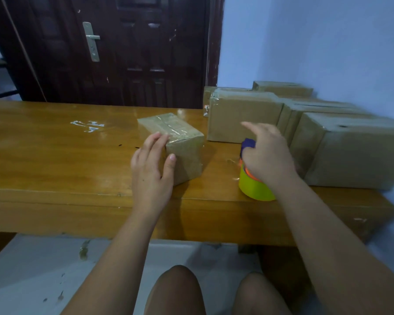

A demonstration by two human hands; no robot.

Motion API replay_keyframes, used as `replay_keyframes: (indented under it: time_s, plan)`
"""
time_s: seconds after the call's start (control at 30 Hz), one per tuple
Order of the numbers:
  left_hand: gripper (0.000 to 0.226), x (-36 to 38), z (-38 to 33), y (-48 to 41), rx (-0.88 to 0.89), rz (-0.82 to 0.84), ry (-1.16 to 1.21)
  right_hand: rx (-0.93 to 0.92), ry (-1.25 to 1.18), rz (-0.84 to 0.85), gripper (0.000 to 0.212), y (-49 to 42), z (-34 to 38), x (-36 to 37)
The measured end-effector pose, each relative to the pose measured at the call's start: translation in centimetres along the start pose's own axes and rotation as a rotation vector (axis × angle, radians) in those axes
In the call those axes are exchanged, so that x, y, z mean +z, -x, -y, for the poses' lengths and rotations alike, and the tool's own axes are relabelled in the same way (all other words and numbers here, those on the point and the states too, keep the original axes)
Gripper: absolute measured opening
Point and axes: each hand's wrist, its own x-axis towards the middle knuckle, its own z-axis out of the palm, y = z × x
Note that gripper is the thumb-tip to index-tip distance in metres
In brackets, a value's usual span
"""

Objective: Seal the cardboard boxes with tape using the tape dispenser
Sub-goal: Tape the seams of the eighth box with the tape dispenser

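while the left hand (150, 169) only rests nearly straight fingers on the small box (180, 146) at mid-table, nothing really pins it, so a tug of tape could slide or twist it. the right hand (266, 155) wraps the tape dispenser (253, 185) (forefinger sticking out) near the table (55, 155) edge; any loose tape end could stick to the wood or wrinkle.

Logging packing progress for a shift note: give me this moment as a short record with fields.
surface: wooden table
active box: small box, clear tape along its top
left hand: rests on the small box's near corner
right hand: grips the tape dispenser, right of the small box, index finger extended
other stock: larger boxes grouped at the table's right end
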Motion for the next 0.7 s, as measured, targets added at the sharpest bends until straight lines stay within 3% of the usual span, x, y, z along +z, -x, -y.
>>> replay_keyframes:
  time_s: [0.1, 0.17, 0.27, 0.33, 0.47, 0.57, 0.7]
  plan:
    - [0.048, 0.1, -0.7, 0.3, 0.035, 0.000, -0.074, 0.258, 0.090, 0.280, 0.076, -1.0, -2.4, -1.8]
    - [0.047, 0.2, -1.3, 0.6, 0.042, 0.006, -0.081, 0.305, 0.156, 0.410, 0.074, -1.1, -3.5, -1.7]
    - [0.049, 0.3, -2.2, 0.7, 0.053, 0.071, -0.075, 0.323, 0.238, 0.402, 0.069, -1.3, -4.8, -1.3]
    - [0.052, 0.2, -2.8, 0.5, 0.093, 0.121, -0.076, 0.363, 0.207, 0.369, 0.053, -1.5, -5.3, -1.3]
    - [0.061, -0.6, -3.0, -0.1, 0.215, 0.103, -0.210, 0.521, -0.236, 0.366, 0.024, -1.3, -6.6, -1.5]
    - [0.063, -1.6, -3.2, -1.3, 0.137, 0.131, -0.294, 0.629, -0.578, 0.405, 0.009, 0.0, -6.6, -2.2]
    - [0.071, -2.1, -2.8, -3.0, -0.002, 0.255, -0.420, 0.744, -0.897, 0.390, 0.017, 2.1, -6.5, -2.9]
